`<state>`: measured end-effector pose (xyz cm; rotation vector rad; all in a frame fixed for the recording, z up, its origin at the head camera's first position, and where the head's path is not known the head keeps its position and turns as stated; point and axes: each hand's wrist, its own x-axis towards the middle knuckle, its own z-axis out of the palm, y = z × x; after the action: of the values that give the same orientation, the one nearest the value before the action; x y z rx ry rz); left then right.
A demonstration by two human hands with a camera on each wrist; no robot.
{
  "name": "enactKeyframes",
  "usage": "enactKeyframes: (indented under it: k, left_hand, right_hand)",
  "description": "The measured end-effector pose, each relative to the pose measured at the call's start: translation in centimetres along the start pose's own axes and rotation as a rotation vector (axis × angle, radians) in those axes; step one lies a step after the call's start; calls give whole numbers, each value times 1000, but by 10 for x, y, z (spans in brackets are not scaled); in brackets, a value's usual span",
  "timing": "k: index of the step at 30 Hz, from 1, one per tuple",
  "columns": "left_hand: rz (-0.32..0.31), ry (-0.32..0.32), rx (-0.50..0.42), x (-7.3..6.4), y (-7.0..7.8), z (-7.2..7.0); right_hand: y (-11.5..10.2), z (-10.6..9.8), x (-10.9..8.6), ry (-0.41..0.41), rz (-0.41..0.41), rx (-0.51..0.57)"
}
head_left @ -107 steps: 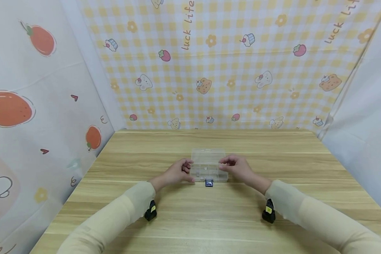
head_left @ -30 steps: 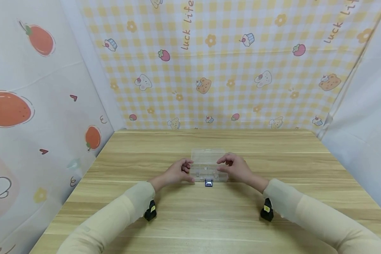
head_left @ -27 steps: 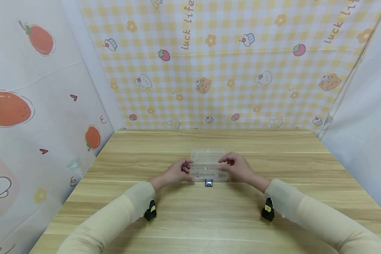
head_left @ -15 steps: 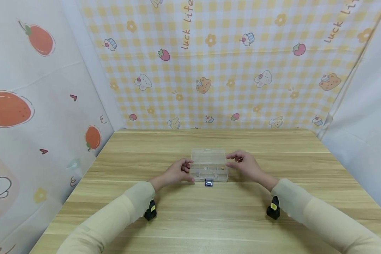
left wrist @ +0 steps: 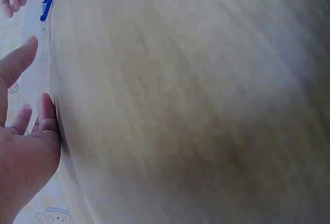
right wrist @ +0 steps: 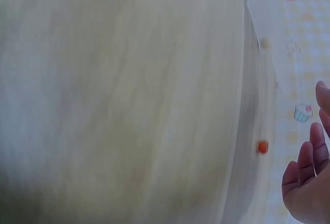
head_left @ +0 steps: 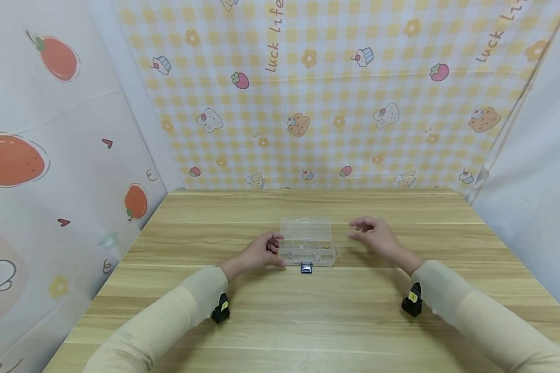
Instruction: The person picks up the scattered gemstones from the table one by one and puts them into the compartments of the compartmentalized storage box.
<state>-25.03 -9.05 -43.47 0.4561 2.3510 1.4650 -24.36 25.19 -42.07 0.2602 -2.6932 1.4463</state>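
A clear plastic compartment box (head_left: 312,263) stands on the table, lid (head_left: 305,229) laid back, its blue latch (head_left: 306,268) hanging in front. My left hand (head_left: 260,250) holds its left end, thumb by the front corner and fingertips along the side. Small pieces lie in the compartments: a yellow-orange one (head_left: 327,246) at back right, a pale one (head_left: 317,256) in the front row and other pale bits. My right hand (head_left: 375,235) hovers right of the box, apart from it, fingers loosely bent around nothing.
The wooden table (head_left: 308,321) reaches back to a yellow checked curtain (head_left: 280,103). White cloth (head_left: 536,197) hangs at the right, and a fruit-printed cloth (head_left: 88,129) at the left. A small blurred orange-red spot (right wrist: 263,146) shows near the table's far side in the right wrist view.
My right hand has moved from over the box to the right, uncovering the yellow-orange piece. A pale piece now shows in the front row, unlike in the oldest frame. The left hand stays put.
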Motion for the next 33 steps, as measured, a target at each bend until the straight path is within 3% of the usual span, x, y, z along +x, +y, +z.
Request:
enactKeyframes:
  k: [13, 33]
  left_hand:
    - [2, 4, 8, 1, 0, 0]
    - [6, 16, 15, 1, 0, 1]
  right_hand:
    - [15, -21, 3, -81, 37, 67]
    - [30, -23, 12, -174, 89, 55]
